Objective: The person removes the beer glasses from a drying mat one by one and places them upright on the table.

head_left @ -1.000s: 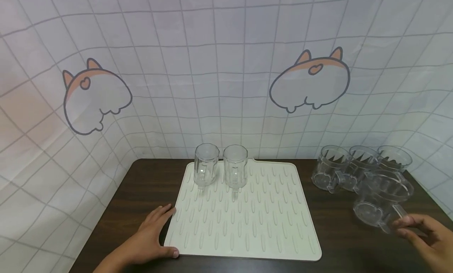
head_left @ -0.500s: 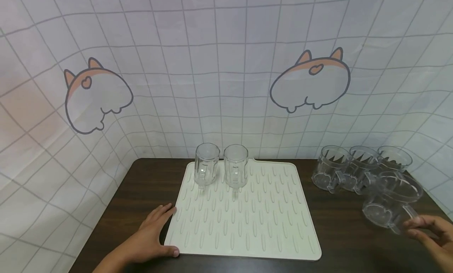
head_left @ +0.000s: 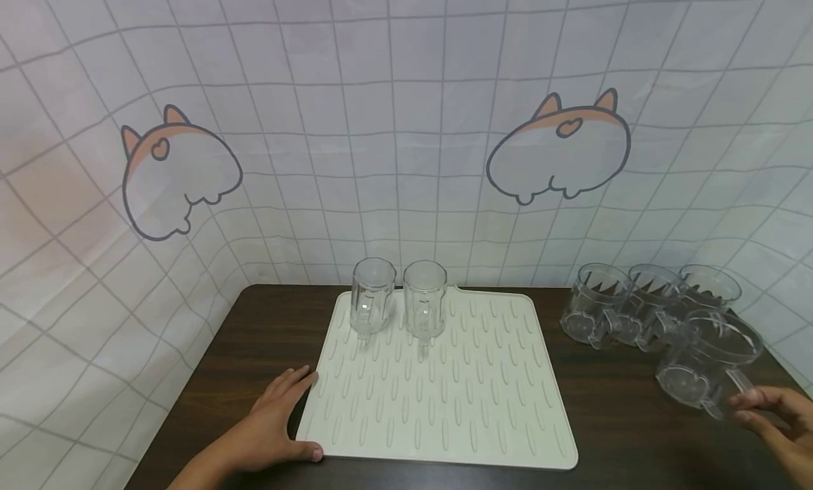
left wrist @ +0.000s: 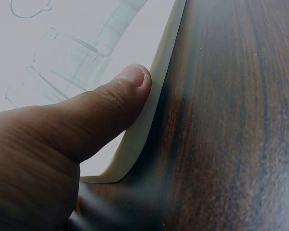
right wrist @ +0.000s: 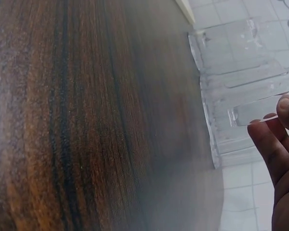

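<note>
At the right of the head view my right hand (head_left: 778, 423) pinches the handle of a clear mug (head_left: 705, 363) between thumb and fingertips. The right wrist view shows the mug upright, its base (right wrist: 207, 110) right at the dark tabletop. My left hand (head_left: 263, 430) rests at the near left corner of a white ridged drying mat (head_left: 438, 412), fingers spread along its side. In the left wrist view the thumb (left wrist: 111, 98) lies straight over the mat's edge. Two clear mugs, a left one (head_left: 372, 296) and a right one (head_left: 425, 299), stand at the mat's back left.
Behind the held mug, three more clear mugs form a row: a left one (head_left: 591, 306), a middle one (head_left: 644, 306) and a right one (head_left: 708, 285). A white gridded cloth (head_left: 356, 109) with cartoon animals hangs round the dark wooden table (head_left: 273, 327).
My right hand has moved a little to the right with the mug, mostly in the first half second. My left hand, the mat and the other mugs stay where they were.
</note>
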Demonstrator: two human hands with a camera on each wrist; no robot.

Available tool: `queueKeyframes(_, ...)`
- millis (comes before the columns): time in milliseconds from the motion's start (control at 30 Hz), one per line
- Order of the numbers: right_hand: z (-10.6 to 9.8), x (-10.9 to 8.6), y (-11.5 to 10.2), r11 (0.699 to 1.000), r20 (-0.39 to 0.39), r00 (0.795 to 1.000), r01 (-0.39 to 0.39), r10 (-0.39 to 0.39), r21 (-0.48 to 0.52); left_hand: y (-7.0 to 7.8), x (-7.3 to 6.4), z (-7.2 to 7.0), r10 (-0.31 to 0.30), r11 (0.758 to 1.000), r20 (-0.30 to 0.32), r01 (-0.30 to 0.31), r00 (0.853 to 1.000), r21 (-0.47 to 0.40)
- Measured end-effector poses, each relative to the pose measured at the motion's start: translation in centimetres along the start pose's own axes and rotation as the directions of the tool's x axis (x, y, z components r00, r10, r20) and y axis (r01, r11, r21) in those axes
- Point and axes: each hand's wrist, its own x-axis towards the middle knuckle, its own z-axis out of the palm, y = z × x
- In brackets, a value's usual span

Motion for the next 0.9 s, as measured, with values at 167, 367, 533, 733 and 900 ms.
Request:
queueKeyframes(167, 0.05, 0.09, 0.15, 0.999, 0.01, 1.0, -0.022, 0.023, -0.032, -0.03, 0.01, 0.07, 0.001, 1.0, 0.002, -0.001, 1.0, -0.003)
queueKeyframes(367, 0.31, -0.17, 0.37, 0.999, 0.006, 1.0, -0.017, 0.017, -0.032, -0.08, 0.04, 0.07, -0.003, 1.0, 0.004, 0.003, 1.0, -0.004)
queueKeyframes(533, 0.39, -0.28, 0.76, 1.0, 0.01, 1.0, -0.016, 0.016, 0.015, -0.17, 0.03, 0.07, -0.003, 1.0, 0.007, 0.003, 1.0, -0.001)
queueKeyframes(733, 0.38, -0.29, 0.96, 0.999, 0.011, 1.0, -0.026, 0.026, -0.024, -0.12, 0.09, 0.07, -0.01, 1.0, 0.007, 0.01, 1.0, 0.006)
queueKeyframes(900, 0.29, -0.19, 0.96, 0.999, 0.005, 0.999, -0.04, 0.04, -0.035, -0.1, 0.12, 0.08, -0.014, 1.0, 0.008, 0.014, 1.0, 0.006)
